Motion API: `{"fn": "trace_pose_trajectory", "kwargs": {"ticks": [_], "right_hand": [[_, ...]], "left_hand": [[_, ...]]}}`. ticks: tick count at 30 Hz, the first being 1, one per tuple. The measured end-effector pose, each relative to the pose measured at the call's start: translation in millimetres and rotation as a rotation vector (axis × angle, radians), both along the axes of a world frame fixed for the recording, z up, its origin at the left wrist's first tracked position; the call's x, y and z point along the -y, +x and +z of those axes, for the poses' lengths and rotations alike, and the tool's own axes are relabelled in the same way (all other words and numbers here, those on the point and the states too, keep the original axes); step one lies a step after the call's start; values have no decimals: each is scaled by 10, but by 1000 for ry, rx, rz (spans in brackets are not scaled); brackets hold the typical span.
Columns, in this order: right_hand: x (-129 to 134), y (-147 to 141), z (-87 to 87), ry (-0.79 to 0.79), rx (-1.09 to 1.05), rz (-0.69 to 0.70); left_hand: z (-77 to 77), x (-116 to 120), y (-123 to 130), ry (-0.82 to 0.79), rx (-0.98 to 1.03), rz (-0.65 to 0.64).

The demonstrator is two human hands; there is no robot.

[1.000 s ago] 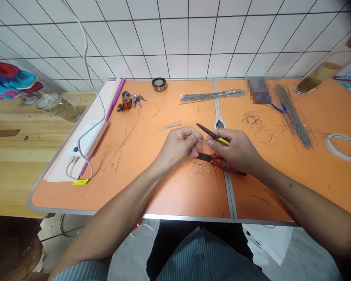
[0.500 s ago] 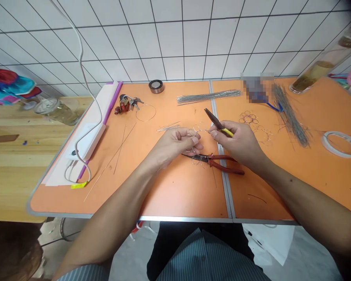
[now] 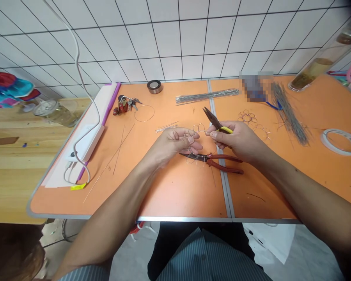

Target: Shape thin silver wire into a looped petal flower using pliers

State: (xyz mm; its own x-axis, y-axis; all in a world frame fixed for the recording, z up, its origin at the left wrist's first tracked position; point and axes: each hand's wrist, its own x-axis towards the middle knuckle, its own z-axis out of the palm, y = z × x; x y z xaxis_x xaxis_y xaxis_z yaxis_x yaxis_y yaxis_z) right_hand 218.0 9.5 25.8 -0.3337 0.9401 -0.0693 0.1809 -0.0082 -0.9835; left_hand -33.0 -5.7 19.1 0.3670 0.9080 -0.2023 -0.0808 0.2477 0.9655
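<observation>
Between the thumb and fingers of my left hand (image 3: 183, 141) is a thin wire bent into several loops (image 3: 199, 127). My right hand (image 3: 232, 137) grips needle-nose pliers (image 3: 212, 117) with yellow handles, jaws pointing up and left. Its thumb and fingertip sit at the right end of the looped wire; whether they pinch it I cannot tell. Red-handled pliers (image 3: 222, 157) lie on the table just below both hands, partly behind the wire loops. To the right rest finished-looking wire flower shapes, one darker (image 3: 247, 116) and one paler (image 3: 263, 132).
A bundle of straight wires (image 3: 207, 96) lies at the back, another bundle (image 3: 291, 115) at right beside a white ring of tape (image 3: 341, 142). Keys (image 3: 130, 104), black tape (image 3: 155, 86) and a white power strip (image 3: 89, 146) are to the left. A tilted-looking jar (image 3: 311, 74) stands back right.
My right hand has shifted slightly and the pliers have turned a little in it. More of the wire loops shows between my hands. The whole view has moved slightly.
</observation>
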Motion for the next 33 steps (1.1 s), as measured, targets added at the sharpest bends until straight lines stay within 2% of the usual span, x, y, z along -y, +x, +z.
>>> {"fn": "trace_pose_trajectory", "kwargs": {"ticks": [4,11,18,26,33], "right_hand": [[24,-24,67,21,85,-18],[48,-32,171,46,88,23],[22,-1,110,34,74,34],[-6,-1,57,-4,37,42],[11,-14,56,-87,-31,91]], "left_hand": [[-13,2,5,3,23,-1],[-36,-10,-21,-30,68,-25],[-11,-8,-22,-31,26,-18],[13,-13,-3,-41,1,120],[15,-14,-5,-57,52,121]]}}
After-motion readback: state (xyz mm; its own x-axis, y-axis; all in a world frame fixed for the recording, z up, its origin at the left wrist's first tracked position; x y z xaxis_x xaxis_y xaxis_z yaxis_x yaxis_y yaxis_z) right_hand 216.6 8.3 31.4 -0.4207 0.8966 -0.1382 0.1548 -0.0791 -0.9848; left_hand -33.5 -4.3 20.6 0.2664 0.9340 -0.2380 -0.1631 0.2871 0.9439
